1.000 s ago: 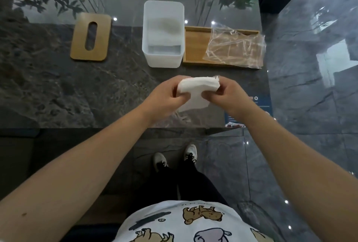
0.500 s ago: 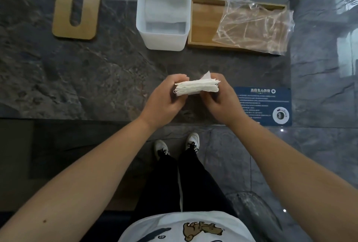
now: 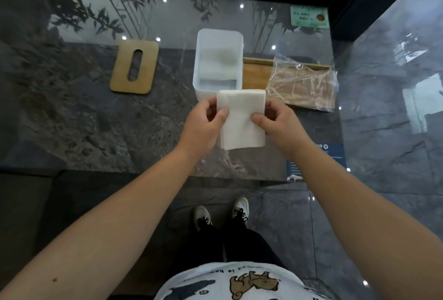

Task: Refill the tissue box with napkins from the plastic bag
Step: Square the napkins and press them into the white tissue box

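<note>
A white stack of napkins (image 3: 241, 119) hangs flat-faced towards me, just in front of the white plastic tissue box (image 3: 218, 40). My left hand (image 3: 203, 124) grips the stack's left edge with thumb on its face. Opposite it, my right hand (image 3: 275, 123) holds the right edge the same way. The box stands open on the dark marble table, with white napkins visible inside. A crumpled clear plastic bag (image 3: 303, 85) lies on a wooden tray (image 3: 257, 73) to the right of the box.
The box's wooden lid (image 3: 134, 67), with a slot in it, lies flat on the table (image 3: 84, 119) to the left. A blue card (image 3: 335, 153) sits near the table's front right edge. My feet show on the grey floor below.
The napkin stack went from edge-on to face-on and was lifted nearer the box, both hands still on it. The camera also tilted, shifting the whole scene.
</note>
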